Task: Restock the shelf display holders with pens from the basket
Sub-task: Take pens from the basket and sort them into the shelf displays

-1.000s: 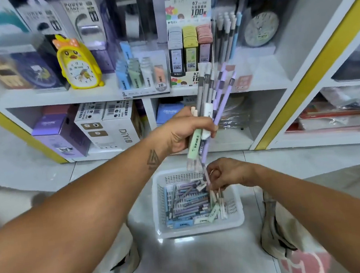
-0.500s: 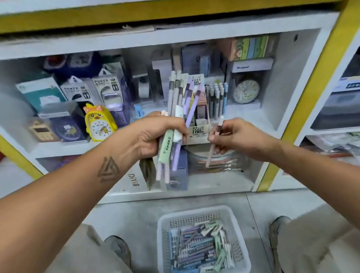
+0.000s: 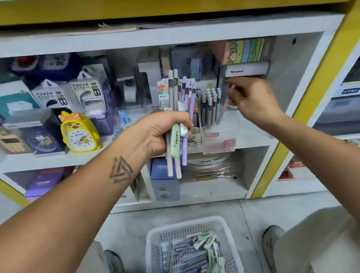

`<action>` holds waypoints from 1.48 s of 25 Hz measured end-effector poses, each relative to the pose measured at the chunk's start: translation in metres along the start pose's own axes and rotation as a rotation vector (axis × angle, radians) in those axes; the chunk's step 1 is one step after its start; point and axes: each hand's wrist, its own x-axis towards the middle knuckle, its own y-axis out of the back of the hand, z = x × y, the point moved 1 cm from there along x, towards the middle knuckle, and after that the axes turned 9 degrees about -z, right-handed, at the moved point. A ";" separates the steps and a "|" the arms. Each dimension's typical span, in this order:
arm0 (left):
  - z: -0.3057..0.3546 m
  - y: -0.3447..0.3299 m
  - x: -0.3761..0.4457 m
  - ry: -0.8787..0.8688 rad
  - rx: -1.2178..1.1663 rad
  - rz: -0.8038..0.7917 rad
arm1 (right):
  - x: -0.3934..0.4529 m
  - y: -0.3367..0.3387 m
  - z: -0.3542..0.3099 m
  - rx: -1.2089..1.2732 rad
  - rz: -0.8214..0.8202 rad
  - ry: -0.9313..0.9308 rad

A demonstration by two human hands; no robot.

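Observation:
My left hand [image 3: 161, 131] grips a bundle of pens [image 3: 179, 105], grey, purple and green, upright in front of the middle shelf. My right hand [image 3: 252, 98] pinches a single pen [image 3: 226, 103] and holds it slanted over the clear display holder [image 3: 220, 139], which has several pens [image 3: 210, 104] standing in it. On the floor below stands the white plastic basket [image 3: 154, 244] with many more pens [image 3: 193, 260] lying inside.
A leads display box [image 3: 194, 135] stands just left of the holder. A yellow duck alarm clock [image 3: 78, 133], power bank packs [image 3: 87, 94] and boxes fill the shelf's left side. My shoes [image 3: 272, 239] flank the basket. A yellow-edged shelf post [image 3: 312, 101] rises at the right.
My right hand has risen from beside the bundle to the holder at the right, carrying the single pen. The left hand keeps its bundle, and the view has moved closer to the shelf.

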 end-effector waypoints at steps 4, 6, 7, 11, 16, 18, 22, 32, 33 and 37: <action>0.004 -0.002 0.010 0.029 -0.002 -0.015 | 0.004 -0.008 0.004 0.023 -0.038 0.006; 0.006 -0.001 0.016 0.033 -0.015 -0.017 | 0.007 -0.011 0.007 0.035 -0.077 0.012; 0.007 -0.001 0.018 0.034 -0.021 -0.018 | 0.007 -0.014 0.007 0.039 -0.105 0.012; 0.008 -0.001 0.026 0.044 -0.027 -0.024 | 0.012 -0.018 0.009 0.039 -0.156 0.015; 0.011 -0.001 0.029 0.033 -0.038 -0.026 | 0.018 -0.019 0.011 0.077 -0.155 0.044; 0.011 -0.001 0.029 0.027 -0.040 -0.023 | 0.016 -0.023 0.015 0.025 -0.188 0.040; 0.010 -0.003 0.028 0.034 -0.025 -0.053 | 0.013 -0.019 0.009 -0.124 -0.184 0.008; 0.008 -0.017 0.022 0.067 -0.001 -0.196 | 0.020 0.000 -0.020 0.932 -0.139 -0.415; 0.009 -0.015 0.022 0.068 -0.020 -0.180 | 0.023 0.002 -0.018 0.948 -0.093 -0.412; 0.019 0.003 0.021 0.069 -0.048 -0.067 | 0.029 0.010 -0.006 0.765 0.084 -0.378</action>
